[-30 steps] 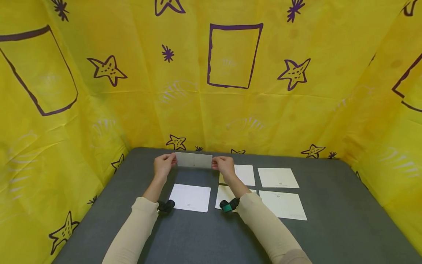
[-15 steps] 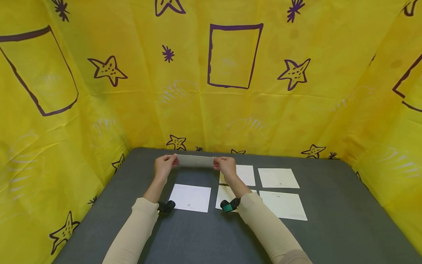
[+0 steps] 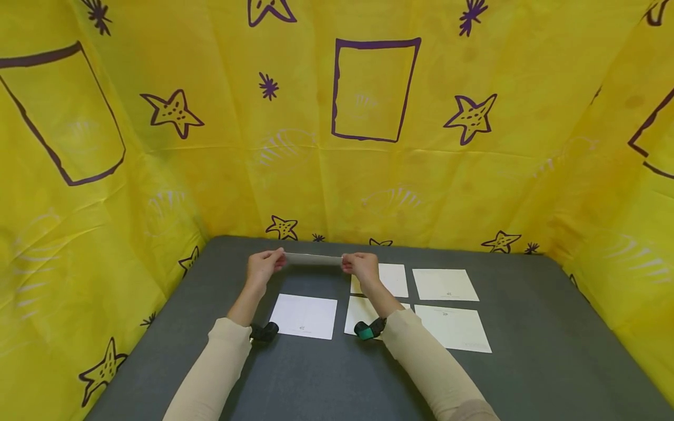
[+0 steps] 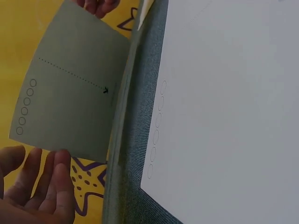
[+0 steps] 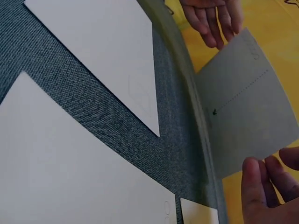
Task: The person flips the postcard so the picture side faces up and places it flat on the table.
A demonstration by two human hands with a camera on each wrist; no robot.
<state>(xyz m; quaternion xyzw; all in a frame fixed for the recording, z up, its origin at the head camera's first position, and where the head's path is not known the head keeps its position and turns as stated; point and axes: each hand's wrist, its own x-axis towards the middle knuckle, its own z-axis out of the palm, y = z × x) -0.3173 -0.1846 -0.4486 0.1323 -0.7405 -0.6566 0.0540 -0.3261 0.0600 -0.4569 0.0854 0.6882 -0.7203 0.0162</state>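
Between both hands, over the far part of the table, a pale postcard [image 3: 313,259] shows nearly edge-on in the head view. My left hand [image 3: 263,266] pinches its left end, and my right hand [image 3: 361,268] pinches the opposite end. In the left wrist view the held postcard [image 4: 70,93] bends slightly; a column of small circles and a dotted line are printed on it. The right wrist view shows the same dotted line on the postcard [image 5: 247,105], with right-hand fingers [image 5: 252,182] at its lower edge.
A white postcard [image 3: 303,316] lies on the grey table [image 3: 316,374] nearer me. Several more lie at right, including one far right [image 3: 445,284] and one in front of it [image 3: 453,328]. My right forearm covers part of two others. A yellow patterned curtain [image 3: 237,175] surrounds the table.
The held postcard has tipped from showing its broad face to nearly edge-on, its top edge dropping. Both hands keep their pinch and have shifted slightly down and to the right.
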